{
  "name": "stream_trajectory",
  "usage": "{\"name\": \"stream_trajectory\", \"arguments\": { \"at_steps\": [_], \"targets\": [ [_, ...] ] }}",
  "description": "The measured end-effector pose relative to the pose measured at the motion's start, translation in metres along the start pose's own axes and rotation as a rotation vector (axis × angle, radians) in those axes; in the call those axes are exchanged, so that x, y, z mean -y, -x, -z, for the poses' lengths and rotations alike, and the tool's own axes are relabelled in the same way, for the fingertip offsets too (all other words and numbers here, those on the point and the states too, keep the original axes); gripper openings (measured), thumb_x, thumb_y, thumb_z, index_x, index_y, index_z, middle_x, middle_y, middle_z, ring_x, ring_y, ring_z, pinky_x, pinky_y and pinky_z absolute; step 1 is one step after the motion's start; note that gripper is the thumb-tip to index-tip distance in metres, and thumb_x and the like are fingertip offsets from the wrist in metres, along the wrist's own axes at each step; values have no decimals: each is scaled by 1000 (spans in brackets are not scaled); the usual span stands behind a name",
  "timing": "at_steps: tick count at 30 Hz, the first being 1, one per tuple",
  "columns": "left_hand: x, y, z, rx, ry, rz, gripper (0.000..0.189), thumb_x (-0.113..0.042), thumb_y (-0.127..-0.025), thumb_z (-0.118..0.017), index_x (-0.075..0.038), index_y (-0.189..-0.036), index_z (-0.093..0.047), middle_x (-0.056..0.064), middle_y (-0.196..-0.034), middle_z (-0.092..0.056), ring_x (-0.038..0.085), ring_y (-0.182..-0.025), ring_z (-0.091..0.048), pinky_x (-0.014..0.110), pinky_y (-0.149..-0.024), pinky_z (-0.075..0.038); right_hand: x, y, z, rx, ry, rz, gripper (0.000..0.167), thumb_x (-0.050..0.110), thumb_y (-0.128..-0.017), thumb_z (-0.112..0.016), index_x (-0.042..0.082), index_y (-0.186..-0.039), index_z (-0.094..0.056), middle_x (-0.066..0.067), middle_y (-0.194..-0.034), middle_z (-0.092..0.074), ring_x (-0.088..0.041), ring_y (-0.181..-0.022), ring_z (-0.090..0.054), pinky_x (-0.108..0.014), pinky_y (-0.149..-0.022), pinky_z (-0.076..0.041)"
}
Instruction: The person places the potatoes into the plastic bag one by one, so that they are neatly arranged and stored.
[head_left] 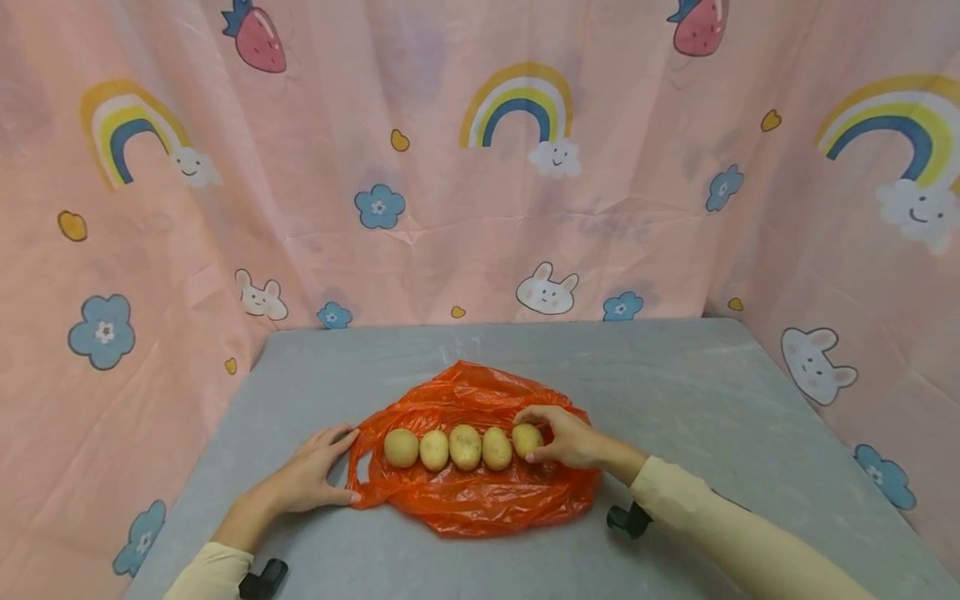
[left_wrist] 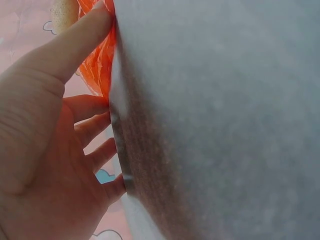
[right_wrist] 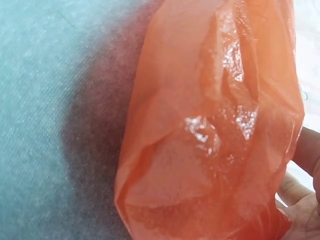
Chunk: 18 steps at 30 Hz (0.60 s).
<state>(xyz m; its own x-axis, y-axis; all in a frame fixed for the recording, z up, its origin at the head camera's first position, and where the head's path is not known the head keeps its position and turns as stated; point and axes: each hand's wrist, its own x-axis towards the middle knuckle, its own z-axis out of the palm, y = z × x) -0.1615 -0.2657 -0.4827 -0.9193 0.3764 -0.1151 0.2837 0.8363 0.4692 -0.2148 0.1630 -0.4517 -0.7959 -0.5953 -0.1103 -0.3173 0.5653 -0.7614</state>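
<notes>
An orange plastic bag (head_left: pixel 480 508) lies spread on the grey table, with a row of several potatoes (head_left: pixel 465 447) on top of it. My right hand (head_left: pixel 566 437) holds the rightmost potato (head_left: pixel 527 439) between thumb and fingers. At the bag's left end, by its handle loops, my left hand (head_left: pixel 311 471) rests with fingers spread and fingertips touching the plastic. The left wrist view shows the left thumb (left_wrist: pixel 75 42) against the bag's edge (left_wrist: pixel 100 60), the other fingertips on the table. In the right wrist view the bag (right_wrist: pixel 215 125) hides most of the right hand (right_wrist: pixel 302 215).
The grey table (head_left: pixel 675 392) stretches round the bag on all sides. A pink curtain (head_left: pixel 450 250) with rainbows, rabbits and flowers hangs behind and on both sides. Dark wrist devices (head_left: pixel 628 521) sit below both forearms.
</notes>
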Motion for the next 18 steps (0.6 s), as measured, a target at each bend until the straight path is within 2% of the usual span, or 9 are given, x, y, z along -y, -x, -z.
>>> {"name": "stream_trajectory", "arguments": {
  "at_steps": [9,18],
  "targets": [
    [1,0,0,-2,-5,-9,106,-54,-75,-84,1,-154,-39,23,-158,-37,49,-143,-33,70,-110,-32,0,1,-3,-6,3,-3,40,8,-86,-79,3,-122,-64,-15,-129,-66,-36,-124,-57,-60,-108,-44],
    [-2,1,1,-5,0,-5,106,-53,-75,-85,1,-154,-39,24,-158,-36,49,-144,-32,70,-111,-31,-1,0,-6,-5,-8,-20,38,8,-86,-79,4,-121,-64,-16,-130,-66,-31,-120,-58,-57,-106,-46]
  ]
}}
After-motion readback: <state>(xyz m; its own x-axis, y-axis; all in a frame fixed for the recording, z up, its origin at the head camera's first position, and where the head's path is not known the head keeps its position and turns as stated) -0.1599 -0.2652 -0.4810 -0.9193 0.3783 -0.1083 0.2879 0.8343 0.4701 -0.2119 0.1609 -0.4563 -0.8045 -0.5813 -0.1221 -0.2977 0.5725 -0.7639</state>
